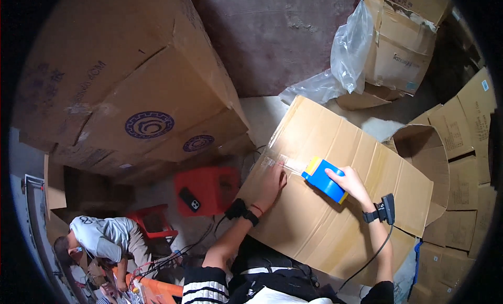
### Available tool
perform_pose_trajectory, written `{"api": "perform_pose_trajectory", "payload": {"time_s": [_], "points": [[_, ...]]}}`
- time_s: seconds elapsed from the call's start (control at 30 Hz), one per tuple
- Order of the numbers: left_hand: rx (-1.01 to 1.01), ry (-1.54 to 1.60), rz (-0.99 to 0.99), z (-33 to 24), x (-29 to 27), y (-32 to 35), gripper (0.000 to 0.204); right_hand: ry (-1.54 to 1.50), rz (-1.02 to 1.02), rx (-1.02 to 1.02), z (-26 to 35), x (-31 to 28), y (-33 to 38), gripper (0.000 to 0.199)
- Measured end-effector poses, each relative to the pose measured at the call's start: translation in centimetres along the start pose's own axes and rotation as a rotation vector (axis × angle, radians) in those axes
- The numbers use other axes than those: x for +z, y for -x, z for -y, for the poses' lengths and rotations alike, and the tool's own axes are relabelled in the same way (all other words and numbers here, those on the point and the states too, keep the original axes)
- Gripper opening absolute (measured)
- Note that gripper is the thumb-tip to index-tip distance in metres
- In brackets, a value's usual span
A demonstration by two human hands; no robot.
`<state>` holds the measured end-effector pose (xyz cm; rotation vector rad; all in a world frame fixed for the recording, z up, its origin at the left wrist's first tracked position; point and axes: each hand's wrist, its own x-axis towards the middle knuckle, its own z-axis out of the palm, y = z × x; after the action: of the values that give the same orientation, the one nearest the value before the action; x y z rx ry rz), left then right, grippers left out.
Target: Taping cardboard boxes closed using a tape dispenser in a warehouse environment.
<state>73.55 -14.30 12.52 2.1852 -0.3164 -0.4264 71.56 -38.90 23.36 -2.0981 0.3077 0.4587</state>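
A large folded cardboard box (335,199) lies tilted across the middle of the view, and both hands work on its upper face. The right hand (350,182) is clamped on a blue tape dispenser (325,179) with a yellow edge, fingers wrapped over its top, pressing it onto the cardboard. From the dispenser's 9 o'clock end a strip of clear tape (285,164) runs across the box seam. The left hand (270,186) lies flat on the box just at 7 o'clock of that strip, fingers spread out and holding nothing, its fingertips near the tape's end. Both wrists carry black strapped devices, the right one with a cable trailing down toward 6 o'clock.

At 9 o'clock of the box a red plastic stool (209,188) stands on the floor with a black phone (189,199) lying on its seat. Large stacked cartons (126,78) fill the 10 to 11 o'clock area. At 1 o'clock an open carton (401,47) sits with a clear plastic bag (346,57) hanging beside it. Flattened cardboard sheets (466,147) lean at 3 o'clock. At 8 o'clock another person in a grey shirt (102,236) bends over near a second red stool (154,223).
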Motion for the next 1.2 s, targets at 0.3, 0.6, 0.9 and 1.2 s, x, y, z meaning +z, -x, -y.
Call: {"api": "perform_pose_trajectory", "payload": {"time_s": [0.3,0.6,0.9,1.2], "points": [[0.155,-0.103,-0.381,-3.2,0.6,1.4,0.040,0.125,-0.013,-0.081,-1.0,-0.1,-0.4,0.052],[0.155,-0.726,-0.550,-3.6,3.5,-0.6,0.032,0.123,-0.005,-0.086,-1.6,0.2,-0.9,0.054],[0.279,-0.541,-0.484,-2.1,2.5,0.7,0.050,0.144,-0.021,-0.106,-1.8,0.2,-0.9,0.055],[0.257,-0.400,-0.385,-1.0,2.7,0.5,0.050,0.130,0.033,-0.080,-1.5,-0.2,-0.5,0.054]]}}
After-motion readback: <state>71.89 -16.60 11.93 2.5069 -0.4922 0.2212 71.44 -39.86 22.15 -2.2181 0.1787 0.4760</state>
